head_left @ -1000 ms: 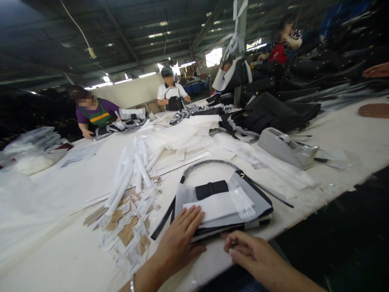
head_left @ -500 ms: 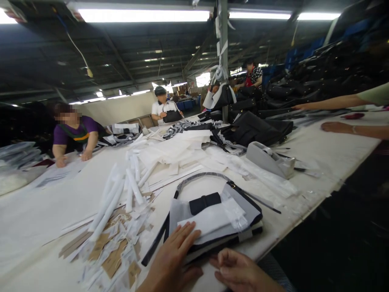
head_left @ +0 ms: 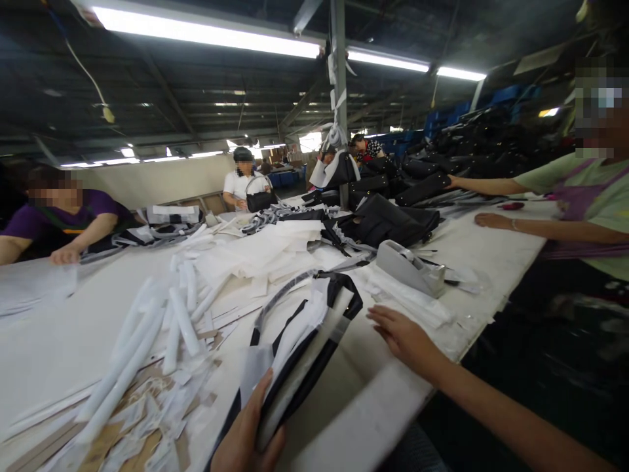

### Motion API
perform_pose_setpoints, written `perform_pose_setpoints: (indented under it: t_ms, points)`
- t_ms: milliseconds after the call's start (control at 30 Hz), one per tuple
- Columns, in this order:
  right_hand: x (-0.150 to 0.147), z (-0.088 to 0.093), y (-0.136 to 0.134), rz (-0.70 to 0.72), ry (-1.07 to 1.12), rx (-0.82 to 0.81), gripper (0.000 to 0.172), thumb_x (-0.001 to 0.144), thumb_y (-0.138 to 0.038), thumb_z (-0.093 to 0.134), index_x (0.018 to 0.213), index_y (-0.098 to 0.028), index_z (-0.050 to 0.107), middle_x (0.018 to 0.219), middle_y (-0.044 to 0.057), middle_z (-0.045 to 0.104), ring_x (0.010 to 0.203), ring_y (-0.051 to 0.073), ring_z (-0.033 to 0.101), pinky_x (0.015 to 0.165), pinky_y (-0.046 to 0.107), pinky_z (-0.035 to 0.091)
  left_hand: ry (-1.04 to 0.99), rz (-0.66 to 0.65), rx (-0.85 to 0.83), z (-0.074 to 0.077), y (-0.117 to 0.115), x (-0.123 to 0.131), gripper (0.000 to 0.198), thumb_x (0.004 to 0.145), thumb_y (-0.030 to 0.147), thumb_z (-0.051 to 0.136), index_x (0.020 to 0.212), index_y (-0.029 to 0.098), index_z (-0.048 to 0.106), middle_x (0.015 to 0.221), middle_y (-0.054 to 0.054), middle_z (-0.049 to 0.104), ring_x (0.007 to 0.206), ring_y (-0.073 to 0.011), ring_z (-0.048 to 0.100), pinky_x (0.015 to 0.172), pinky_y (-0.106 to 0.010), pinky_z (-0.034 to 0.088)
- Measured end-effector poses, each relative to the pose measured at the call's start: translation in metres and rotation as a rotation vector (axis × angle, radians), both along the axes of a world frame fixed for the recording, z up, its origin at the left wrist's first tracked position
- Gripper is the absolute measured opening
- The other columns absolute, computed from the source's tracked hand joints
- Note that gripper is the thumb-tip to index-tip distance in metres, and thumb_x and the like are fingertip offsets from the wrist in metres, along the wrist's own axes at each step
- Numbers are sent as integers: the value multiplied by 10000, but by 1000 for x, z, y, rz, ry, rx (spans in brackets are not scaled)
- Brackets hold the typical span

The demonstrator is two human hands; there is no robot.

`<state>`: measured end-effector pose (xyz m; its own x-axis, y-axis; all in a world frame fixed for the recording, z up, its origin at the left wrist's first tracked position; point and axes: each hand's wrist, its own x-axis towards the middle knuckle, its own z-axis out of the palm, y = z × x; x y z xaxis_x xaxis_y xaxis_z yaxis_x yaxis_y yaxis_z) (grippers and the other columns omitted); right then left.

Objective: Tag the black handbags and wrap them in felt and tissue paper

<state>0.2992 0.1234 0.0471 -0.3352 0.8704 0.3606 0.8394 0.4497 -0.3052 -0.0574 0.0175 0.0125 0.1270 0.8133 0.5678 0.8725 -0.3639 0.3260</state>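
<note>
A black handbag [head_left: 301, 351] with white and grey wrapping stands tilted up on the table, its opening and folded layers facing me. My left hand [head_left: 248, 429] is closed round its near end, thumb on one side and fingers on the other. The bag's strap [head_left: 279, 298], wrapped in grey film, arches away over the far side. My right hand [head_left: 405, 337] is to the right of the bag, apart from it, with fingers stretched out and nothing in them. The bag's underside is hidden.
White rolled tubes [head_left: 140, 344] and paper tags [head_left: 142, 419] lie on the left. White sheets [head_left: 265, 246] and a grey tape dispenser [head_left: 407, 265] are beyond the bag, before piled black bags [head_left: 393, 219]. Co-workers stand around the table; one's hand [head_left: 494, 221] rests at right.
The bag has gone from lying flat to tilted up on edge, with my left hand now gripping it. My right hand has moved forward and right, its fingers straightened. The view has turned right.
</note>
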Motion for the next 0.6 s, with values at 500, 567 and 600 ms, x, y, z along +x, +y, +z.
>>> perform_pose_setpoints:
  t_ms: [500,567,600]
  points:
    - [0,16,-7,170,-128,92,337,995,-228,420,1000,-195,756,1251,97,695,1191,286,611,1121,514,368,-233,285,-78,17,3,14,527,904,347,567,1420,328,461,1200,-6,718,1068,-256,708,830,-350,606]
    - [-24,21,-38,323,-69,-94,302,978,-273,470,991,-221,767,1172,83,731,1059,268,676,998,434,494,-271,321,-113,19,4,12,546,893,363,588,1422,310,463,1178,-15,727,1044,-256,717,809,-340,606]
    - [-32,23,-51,386,-32,-221,260,959,-341,535,980,-240,774,1088,66,759,985,260,702,929,393,533,-279,324,-123,20,5,11,558,886,371,598,1423,300,465,1172,-21,729,1033,-259,721,790,-335,608]
